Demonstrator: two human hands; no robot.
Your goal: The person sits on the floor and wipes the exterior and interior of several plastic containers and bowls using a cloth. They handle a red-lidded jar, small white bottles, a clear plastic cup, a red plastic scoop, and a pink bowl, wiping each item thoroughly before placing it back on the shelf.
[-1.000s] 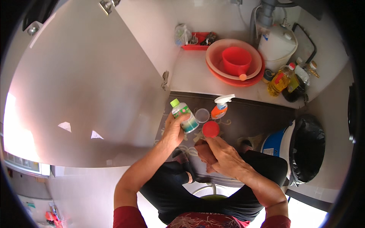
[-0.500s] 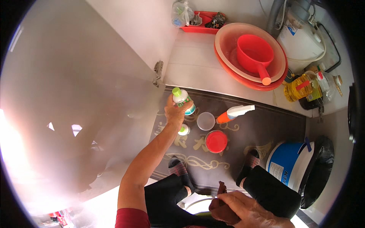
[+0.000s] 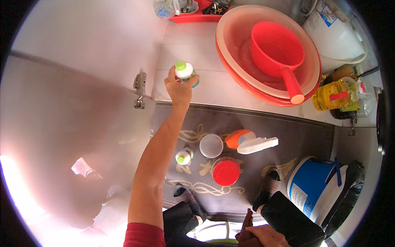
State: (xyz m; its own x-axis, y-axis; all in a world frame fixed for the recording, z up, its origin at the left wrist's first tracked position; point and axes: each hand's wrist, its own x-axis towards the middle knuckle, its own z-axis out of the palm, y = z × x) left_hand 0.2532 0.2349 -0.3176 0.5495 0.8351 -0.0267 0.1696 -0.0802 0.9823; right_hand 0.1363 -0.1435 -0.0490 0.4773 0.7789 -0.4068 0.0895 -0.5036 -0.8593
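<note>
My left hand (image 3: 180, 88) is closed round a white bottle (image 3: 184, 71) with a light green cap, held upright over the white cabinet floor (image 3: 177, 45); whether its base touches is hidden. At the lower edge my right hand (image 3: 269, 236) grips a brown cloth (image 3: 248, 230). On the dark mat stand a smaller white bottle (image 3: 184, 155) with a green cap, a clear round tub (image 3: 211, 145), a jar with a red lid (image 3: 226, 172) and an orange spray bottle (image 3: 234, 139) with a white trigger head.
Stacked basins (image 3: 228, 45) hold a red dipper (image 3: 277, 49) inside the cabinet. A red tray (image 3: 197, 17) lies at the back left, an oil bottle (image 3: 329, 96) at the right. The open door (image 3: 82, 119) flanks my left arm. A blue and white bucket (image 3: 310, 185) stands right of my feet.
My left hand has carried the green-capped bottle forward from over the mat to over the cabinet floor. My right hand sits lower in view, still with the cloth. The view has shifted.
</note>
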